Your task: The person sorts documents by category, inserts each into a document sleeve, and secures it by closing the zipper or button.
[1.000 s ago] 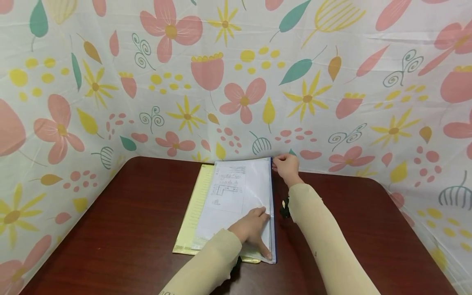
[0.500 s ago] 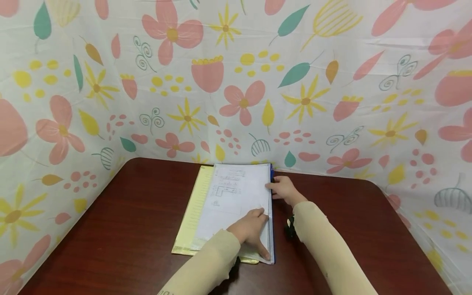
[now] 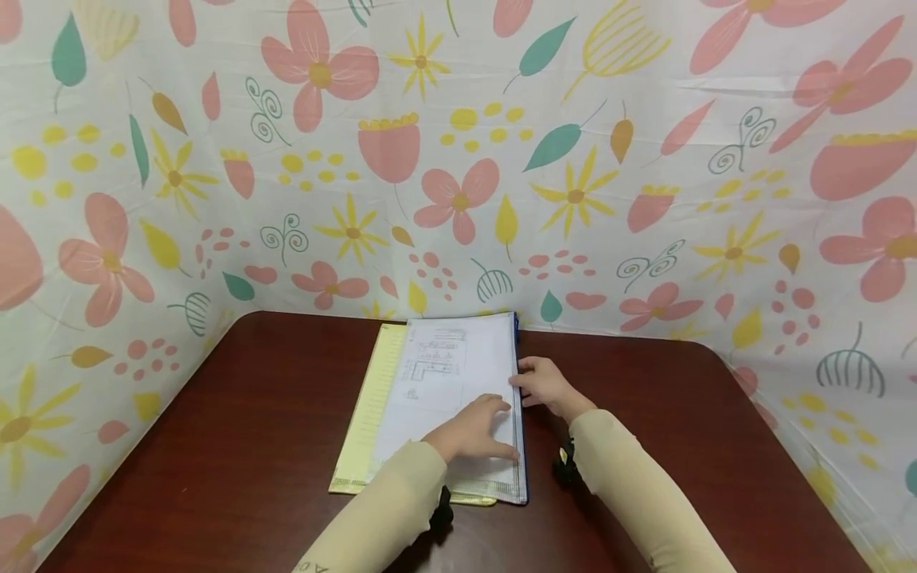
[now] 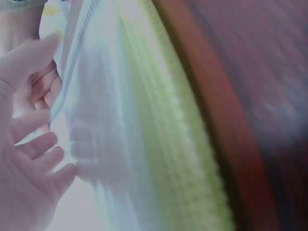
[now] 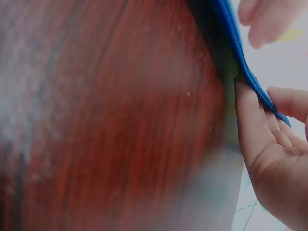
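Observation:
A clear zip document pouch (image 3: 430, 430) with a blue edge holds a white sheet with printed drawings. It lies over a yellow pouch (image 3: 356, 434), which shows along the left side and bottom. My right hand (image 3: 546, 383) pinches the clear pouch's right edge, thumb above and fingers beneath; the right wrist view shows the blue edging (image 5: 242, 62) between them. Over the pouch's lower right part is my left hand (image 3: 469, 430), fingers spread and loosely bent. In the left wrist view those fingers (image 4: 36, 144) are close to the clear plastic; whether they touch it is unclear.
Both pouches lie on a dark reddish-brown table (image 3: 236, 430), near its back edge. A floral-patterned cloth (image 3: 458, 159) hangs behind the table and along its sides. Black wrist devices (image 3: 566, 465) sit under the sleeves.
My right hand has come down from the pouch's top right corner to the middle of its right edge. My left hand has lifted slightly, its thumb moving off the lower corner.

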{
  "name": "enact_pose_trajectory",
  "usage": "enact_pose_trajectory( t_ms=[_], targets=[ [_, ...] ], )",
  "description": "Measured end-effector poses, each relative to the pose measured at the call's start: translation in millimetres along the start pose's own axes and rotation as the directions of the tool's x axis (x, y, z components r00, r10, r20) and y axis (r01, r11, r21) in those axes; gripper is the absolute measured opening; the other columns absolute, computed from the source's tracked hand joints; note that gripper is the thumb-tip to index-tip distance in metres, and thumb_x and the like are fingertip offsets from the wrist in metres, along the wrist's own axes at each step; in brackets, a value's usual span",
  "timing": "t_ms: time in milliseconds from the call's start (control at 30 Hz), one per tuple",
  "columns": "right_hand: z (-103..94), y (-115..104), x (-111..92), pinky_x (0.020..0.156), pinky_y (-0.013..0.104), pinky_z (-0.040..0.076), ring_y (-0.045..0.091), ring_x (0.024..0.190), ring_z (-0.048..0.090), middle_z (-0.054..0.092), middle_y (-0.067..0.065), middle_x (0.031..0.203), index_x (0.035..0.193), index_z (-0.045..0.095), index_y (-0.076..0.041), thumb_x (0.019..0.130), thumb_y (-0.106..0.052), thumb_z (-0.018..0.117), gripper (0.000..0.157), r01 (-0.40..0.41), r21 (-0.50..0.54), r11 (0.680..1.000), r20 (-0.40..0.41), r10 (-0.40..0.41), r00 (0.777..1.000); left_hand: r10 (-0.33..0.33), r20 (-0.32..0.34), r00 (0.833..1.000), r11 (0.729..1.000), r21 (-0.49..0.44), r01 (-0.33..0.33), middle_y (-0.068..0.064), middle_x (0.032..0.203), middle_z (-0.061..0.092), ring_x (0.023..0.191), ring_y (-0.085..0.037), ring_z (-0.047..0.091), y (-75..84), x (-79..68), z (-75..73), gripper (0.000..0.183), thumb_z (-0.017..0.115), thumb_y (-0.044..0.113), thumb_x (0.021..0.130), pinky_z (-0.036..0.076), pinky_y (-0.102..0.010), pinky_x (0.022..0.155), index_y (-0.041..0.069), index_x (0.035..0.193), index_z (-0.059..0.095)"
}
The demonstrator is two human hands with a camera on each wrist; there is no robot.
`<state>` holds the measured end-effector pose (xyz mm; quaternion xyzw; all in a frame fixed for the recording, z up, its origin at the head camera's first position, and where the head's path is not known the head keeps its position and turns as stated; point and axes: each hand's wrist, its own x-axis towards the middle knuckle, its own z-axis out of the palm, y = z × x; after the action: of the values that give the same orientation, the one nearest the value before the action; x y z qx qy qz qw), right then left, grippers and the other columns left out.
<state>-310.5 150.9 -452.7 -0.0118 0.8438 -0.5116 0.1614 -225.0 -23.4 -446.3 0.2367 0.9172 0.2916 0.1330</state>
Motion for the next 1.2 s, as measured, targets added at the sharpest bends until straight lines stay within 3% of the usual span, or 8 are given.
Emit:
enact_pose_trajectory(
  t_ms=[100,200,300,433,533,900,1033,1200],
  targets=[
    [-0.1,2,-2,0.069,0.039,0.057,0.021,0.082,0.065,0.061,0.024,0.112,0.131,0.043,0.006,0.092,-0.012,0.059,0.046,0.004,0.032,0.999,-0.004,-0.004,1.000,0.001,-0.094,0.996,0.999,-0.052,-0.006,-0.013,0.146,0.039,0.135,-0.026,0.039,-6.8,-3.8,-3.2,0.070,0.070,0.037,0.082,0.032,-0.038,0.112,0.006,0.139,0.043],
    [-1.8,2,-3,0.069,0.037,0.057,0.020,0.082,0.065,0.062,0.022,0.113,0.133,0.043,0.003,0.093,-0.014,0.059,0.046,-0.002,0.064,0.998,-0.007,0.003,1.000,-0.078,-0.208,0.975,0.993,-0.103,0.058,-0.016,0.142,0.043,0.130,-0.030,0.043,-15.0,-7.6,-9.9,0.066,0.067,0.033,0.084,0.033,-0.042,0.110,0.003,0.137,0.043],
    [-5.4,3,-7,0.071,0.037,0.057,0.019,0.083,0.065,0.061,0.022,0.116,0.135,0.042,0.001,0.094,-0.016,0.058,0.047,-0.001,0.085,0.996,-0.002,0.001,1.000,-0.245,-0.295,0.924,0.961,-0.202,0.191,-0.020,0.143,0.041,0.132,-0.035,0.040,-23.5,-11.3,-21.8,0.064,0.065,0.029,0.086,0.031,-0.047,0.110,-0.001,0.138,0.042],
    [-12.6,6,-12,0.072,0.036,0.056,0.018,0.085,0.066,0.061,0.023,0.119,0.137,0.040,-0.001,0.094,-0.018,0.058,0.049,0.000,0.119,0.993,0.009,-0.001,1.000,-0.432,-0.317,0.844,0.881,-0.347,0.321,-0.025,0.148,0.030,0.137,-0.043,0.026,-35.7,-19.3,-39.3,0.065,0.062,0.025,0.087,0.027,-0.053,0.111,-0.004,0.140,0.038],
    [-18.4,9,-16,0.072,0.035,0.056,0.019,0.087,0.066,0.060,0.023,0.119,0.138,0.039,-0.001,0.094,-0.019,0.058,0.051,-0.002,0.150,0.989,0.011,0.001,1.000,-0.499,-0.280,0.820,0.830,-0.426,0.359,-0.026,0.148,0.029,0.136,-0.045,0.026,-45.9,-25.1,-48.4,0.067,0.060,0.026,0.088,0.028,-0.055,0.109,-0.004,0.142,0.034],
    [-40.2,23,-24,0.072,0.033,0.056,0.016,0.082,0.068,0.066,0.010,0.105,0.137,0.040,0.000,0.094,-0.020,0.059,0.052,-0.027,0.244,0.969,0.021,0.023,1.000,-0.533,-0.103,0.840,0.620,-0.723,0.304,-0.020,0.148,0.033,0.133,-0.039,0.036,-61.1,-33.5,-60.7,0.069,0.057,0.036,0.091,0.037,-0.051,0.104,0.001,0.144,0.031],
    [-53.4,27,-29,0.072,0.034,0.057,0.015,0.080,0.068,0.067,0.006,0.100,0.139,0.037,0.000,0.094,-0.020,0.058,0.053,-0.031,0.277,0.960,0.025,0.025,0.999,-0.501,-0.070,0.863,0.548,-0.797,0.254,-0.016,0.145,0.039,0.129,-0.037,0.042,-61.6,-30.6,-59.1,0.061,0.058,0.036,0.091,0.041,-0.046,0.100,0.003,0.140,0.041],
    [-73.9,33,-36,0.073,0.033,0.057,0.014,0.082,0.067,0.066,0.004,0.100,0.144,0.031,0.000,0.096,-0.023,0.056,0.059,-0.043,0.255,0.966,0.013,0.041,0.999,-0.432,-0.066,0.899,0.529,-0.827,0.194,-0.014,0.140,0.045,0.126,-0.035,0.046,-49.1,-22.8,-56.2,0.056,0.059,0.035,0.091,0.042,-0.045,0.099,0.004,0.135,0.047]
  ],
)
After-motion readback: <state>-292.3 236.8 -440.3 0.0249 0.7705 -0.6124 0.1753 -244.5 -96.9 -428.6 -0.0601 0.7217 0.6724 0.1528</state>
